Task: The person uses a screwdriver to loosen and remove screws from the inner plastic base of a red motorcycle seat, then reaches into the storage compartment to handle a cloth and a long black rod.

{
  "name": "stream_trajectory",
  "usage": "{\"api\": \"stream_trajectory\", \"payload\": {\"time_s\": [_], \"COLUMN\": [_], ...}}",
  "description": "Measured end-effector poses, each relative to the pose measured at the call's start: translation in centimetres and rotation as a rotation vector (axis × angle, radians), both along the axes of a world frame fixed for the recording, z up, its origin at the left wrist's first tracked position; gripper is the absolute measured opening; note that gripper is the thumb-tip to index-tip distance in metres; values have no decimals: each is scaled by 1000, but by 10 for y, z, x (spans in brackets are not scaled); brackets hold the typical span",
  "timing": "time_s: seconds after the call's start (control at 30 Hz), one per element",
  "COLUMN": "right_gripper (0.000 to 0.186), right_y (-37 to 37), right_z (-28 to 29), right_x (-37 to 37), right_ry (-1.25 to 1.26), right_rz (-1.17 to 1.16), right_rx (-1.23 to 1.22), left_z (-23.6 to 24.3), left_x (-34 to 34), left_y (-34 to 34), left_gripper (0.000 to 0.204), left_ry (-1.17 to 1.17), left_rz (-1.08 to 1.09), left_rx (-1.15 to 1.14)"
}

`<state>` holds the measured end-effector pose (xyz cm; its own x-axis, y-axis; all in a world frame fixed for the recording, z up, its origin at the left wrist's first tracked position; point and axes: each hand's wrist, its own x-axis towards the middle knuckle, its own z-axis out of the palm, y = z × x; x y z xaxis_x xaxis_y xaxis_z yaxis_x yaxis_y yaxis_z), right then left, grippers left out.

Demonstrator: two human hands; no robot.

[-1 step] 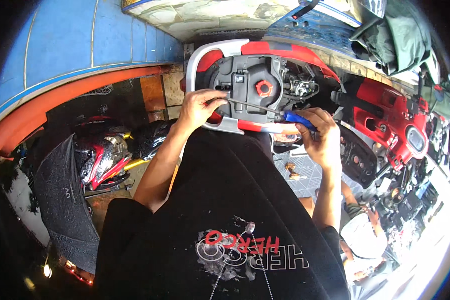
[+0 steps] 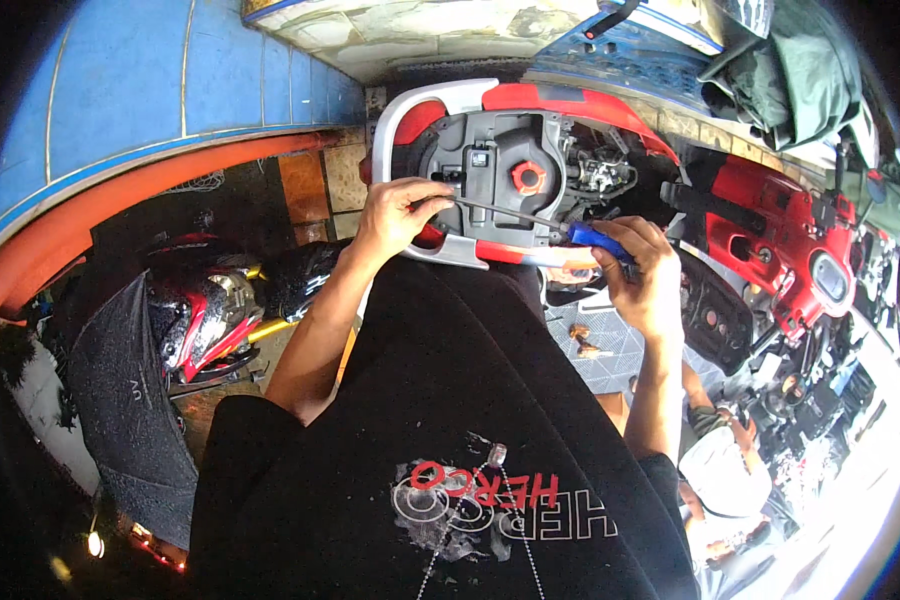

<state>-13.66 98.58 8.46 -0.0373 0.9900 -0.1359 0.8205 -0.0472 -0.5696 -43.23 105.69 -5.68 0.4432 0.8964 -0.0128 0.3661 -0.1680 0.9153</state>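
Note:
A screwdriver with a blue handle (image 2: 592, 238) lies across in front of me, held in both hands. My right hand (image 2: 647, 268) is closed round the handle. The thumb and fingers of my left hand (image 2: 398, 218) pinch the far end of its thin metal shaft (image 2: 510, 211); the tip itself is hidden. Beneath the tool is the rear of a red scooter with its seat off. It has a silver grab rail (image 2: 435, 98), a grey tank cover (image 2: 480, 132) and a red fuel cap (image 2: 528, 178). Bare engine parts (image 2: 607, 172) show to the right of the cap.
The scooter's red front (image 2: 775, 215) stands at right, beside a dark seat-like piece (image 2: 715, 315). A wet dark umbrella (image 2: 135, 400) and a red-black motorcycle (image 2: 215, 310) are at left, under a blue tiled ledge (image 2: 120, 75). Another person in white (image 2: 727, 475) crouches at lower right.

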Motion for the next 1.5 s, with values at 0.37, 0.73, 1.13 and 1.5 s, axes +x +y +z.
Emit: {"api": "stream_trajectory", "payload": {"time_s": [0.37, 0.73, 1.13, 1.5], "right_gripper": [31, 24, 36, 31], "right_y": [12, 28, 141, 194], "right_z": [7, 11, -39, -80], "right_x": [-14, -21, -54, -100], "right_ry": [-85, 275, 147, -10], "right_rz": [-25, -185, 334, 489], "right_rx": [-46, -359, 139, 96], "left_z": [-6, -18, -107, -129], "left_x": [-16, -14, 38, 46], "left_y": [26, 41, 79, 87], "left_gripper": [29, 39, 15, 9], "left_ry": [-56, 163, 427, 430], "left_rz": [-149, -440, -49, 138], "left_rx": [-76, 20, 121, 112]}}
